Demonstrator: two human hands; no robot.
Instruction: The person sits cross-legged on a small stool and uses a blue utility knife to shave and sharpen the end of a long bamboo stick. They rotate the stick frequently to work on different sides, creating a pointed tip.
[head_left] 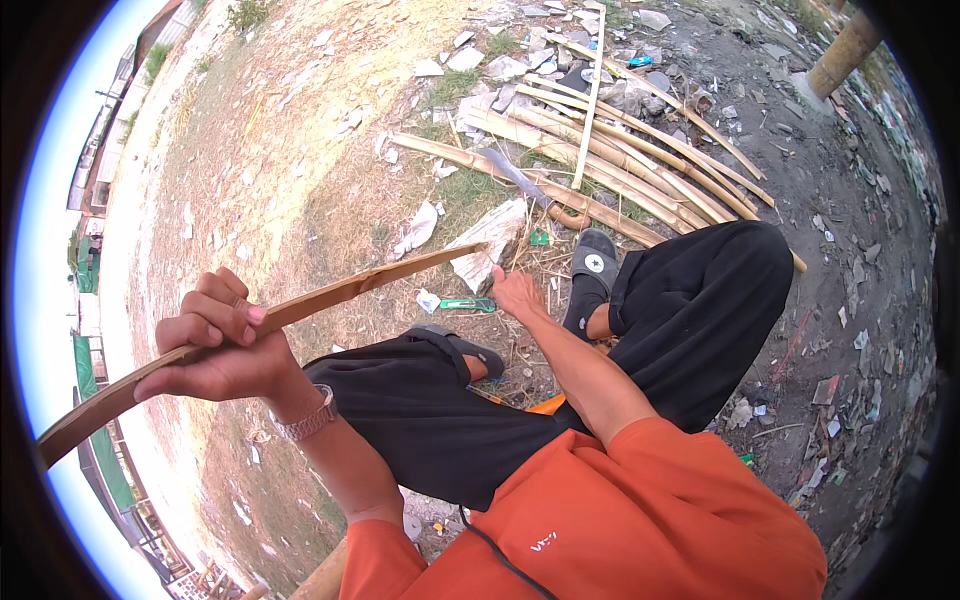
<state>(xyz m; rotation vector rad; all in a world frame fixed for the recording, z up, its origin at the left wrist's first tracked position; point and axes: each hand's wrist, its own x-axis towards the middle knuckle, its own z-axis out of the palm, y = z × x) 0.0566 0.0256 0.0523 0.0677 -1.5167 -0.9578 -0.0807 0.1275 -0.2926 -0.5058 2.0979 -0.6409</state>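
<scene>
My left hand, with a metal watch at the wrist, is wrapped round a long split bamboo strip. The strip slants from the far left edge up to a pale, rough-sided block on the ground, its tip over the block. Close below that tip is my right hand, fingers curled closed; whatever is inside them is hidden. Just left of it a green utility knife lies on the ground. Beyond the block, a machete with a curved wooden handle rests against the bamboo pieces.
Several split bamboo lengths lie piled ahead to the right, with broken slabs behind them. My sandalled feet flank the block. A thick post stands at the far right. Litter dots the dry ground.
</scene>
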